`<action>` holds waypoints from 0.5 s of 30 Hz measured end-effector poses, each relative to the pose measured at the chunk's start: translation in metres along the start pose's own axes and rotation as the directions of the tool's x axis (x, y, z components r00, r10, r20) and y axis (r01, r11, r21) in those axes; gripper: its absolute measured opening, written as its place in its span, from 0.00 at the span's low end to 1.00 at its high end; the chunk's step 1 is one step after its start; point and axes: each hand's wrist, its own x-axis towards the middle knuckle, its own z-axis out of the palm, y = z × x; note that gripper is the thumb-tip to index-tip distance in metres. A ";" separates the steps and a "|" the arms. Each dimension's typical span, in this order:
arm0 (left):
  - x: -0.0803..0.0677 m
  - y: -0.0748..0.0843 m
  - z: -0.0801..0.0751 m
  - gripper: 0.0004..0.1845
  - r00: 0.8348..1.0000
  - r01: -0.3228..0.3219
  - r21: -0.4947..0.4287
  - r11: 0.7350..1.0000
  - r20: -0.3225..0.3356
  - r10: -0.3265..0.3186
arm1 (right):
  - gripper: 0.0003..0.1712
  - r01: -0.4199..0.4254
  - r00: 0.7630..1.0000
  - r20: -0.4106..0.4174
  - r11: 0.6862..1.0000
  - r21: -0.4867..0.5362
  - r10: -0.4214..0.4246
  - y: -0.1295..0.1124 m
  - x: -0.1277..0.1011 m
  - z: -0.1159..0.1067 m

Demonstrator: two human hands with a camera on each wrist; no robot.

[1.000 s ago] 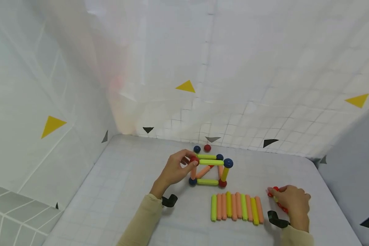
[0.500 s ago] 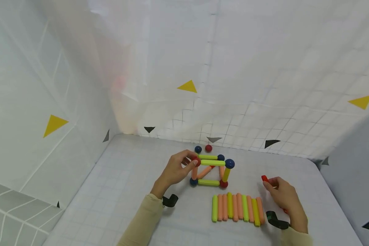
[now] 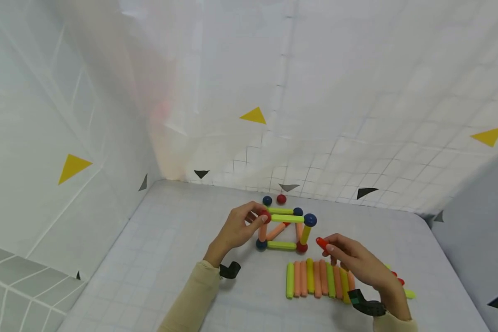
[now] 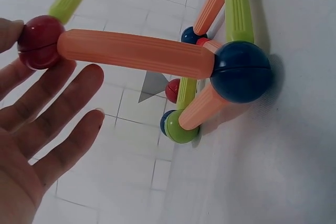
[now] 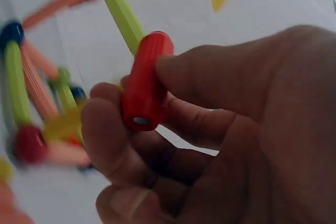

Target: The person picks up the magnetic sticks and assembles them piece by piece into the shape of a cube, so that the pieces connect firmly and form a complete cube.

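Note:
My left hand (image 3: 237,229) pinches a red ball (image 4: 41,42) at the upper left corner of a frame built from rods and balls. From that ball an orange rod (image 4: 136,53) runs to a blue ball (image 4: 241,72) low on the table, and a lime rod (image 3: 287,218) reaches across to another blue ball (image 3: 310,220). A yellow rod (image 3: 305,235) stands under it, above a red ball (image 3: 301,247). My right hand (image 3: 358,263) holds a short red rod (image 5: 149,80) between thumb and fingers, just right of the frame; a metal dot shows in the rod's end.
A row of orange, yellow and lime rods (image 3: 310,279) lies in front of the frame, partly under my right hand. Loose blue (image 3: 267,200) and red (image 3: 281,199) balls sit behind the frame. Short red and lime pieces (image 3: 410,293) lie right of my right wrist.
My right hand has picked a short red rod from the small pieces at the right and carried it left toward the frame. The left hand stays on its red ball.

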 end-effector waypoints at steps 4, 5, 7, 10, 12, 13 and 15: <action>-0.001 0.000 0.001 0.11 1.000 0.010 -0.004 1.000 0.004 -0.010 | 0.22 0.054 0.997 0.050 0.993 0.107 -0.060 -0.013 0.021 0.034; -0.001 0.000 0.001 0.11 1.000 0.013 -0.004 1.000 0.006 -0.013 | 0.23 0.057 0.997 0.040 0.990 0.128 -0.063 -0.016 0.027 0.045; -0.002 0.001 0.000 0.11 1.000 0.015 -0.007 1.000 0.010 -0.015 | 0.23 0.069 0.998 -0.002 0.984 0.167 -0.069 -0.019 0.039 0.065; -0.003 0.001 0.000 0.11 1.000 0.015 -0.012 1.000 0.010 -0.015 | 0.21 0.063 0.995 -0.092 0.973 0.220 -0.043 -0.022 0.054 0.091; -0.003 0.001 -0.001 0.11 1.000 0.015 -0.018 1.000 0.007 -0.015 | 0.20 0.054 0.987 -0.158 0.966 0.254 -0.014 -0.024 0.061 0.104; -0.003 0.001 -0.001 0.11 1.000 0.017 -0.021 1.000 0.005 -0.017 | 0.19 0.053 0.982 -0.191 0.962 0.269 0.000 -0.024 0.065 0.109; -0.004 0.001 -0.001 0.12 1.000 0.022 -0.027 0.999 -0.001 -0.022 | 0.17 0.058 0.969 -0.245 0.954 0.294 0.016 -0.027 0.069 0.116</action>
